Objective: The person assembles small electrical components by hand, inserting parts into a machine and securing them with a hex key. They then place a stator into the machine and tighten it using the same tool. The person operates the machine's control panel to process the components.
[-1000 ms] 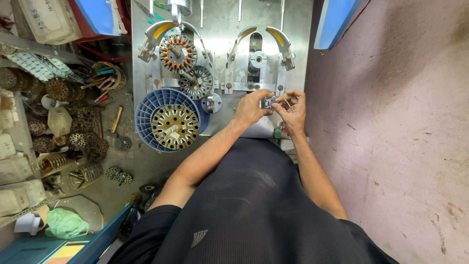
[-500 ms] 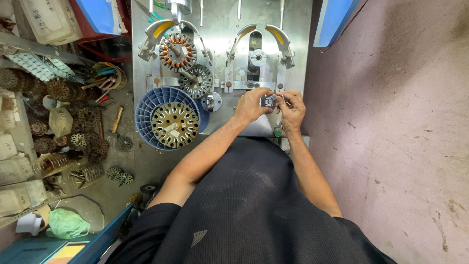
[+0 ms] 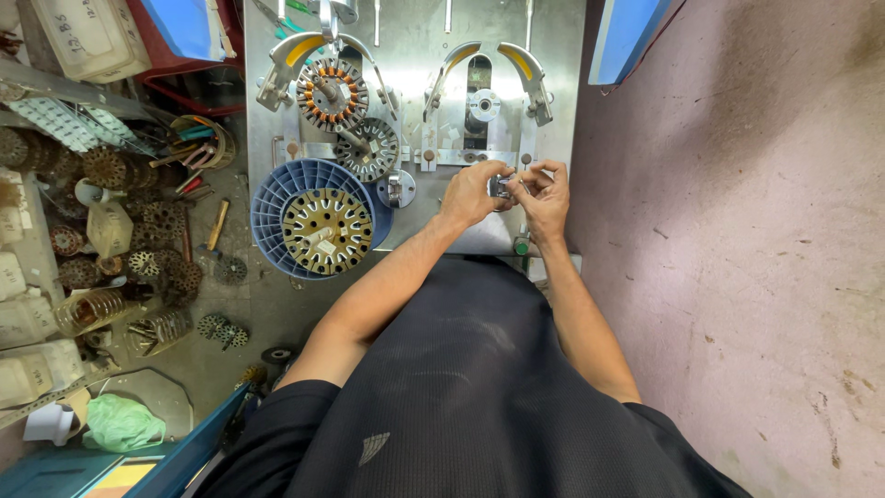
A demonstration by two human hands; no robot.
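Small metal part (image 3: pixel 501 187) sits pinched between left hand (image 3: pixel 470 194) and right hand (image 3: pixel 546 195) fingertips.

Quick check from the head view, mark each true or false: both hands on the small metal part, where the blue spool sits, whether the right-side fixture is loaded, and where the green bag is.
1. Both hands, left hand and right hand, meet at a small metal part. True.
2. The blue ribbed plastic spool lies right of the hands. False: left of them.
3. The copper-wound round stator sits in the left fixture. True.
4. The green plastic bag lies on the steel plate. False: on the floor, lower left.
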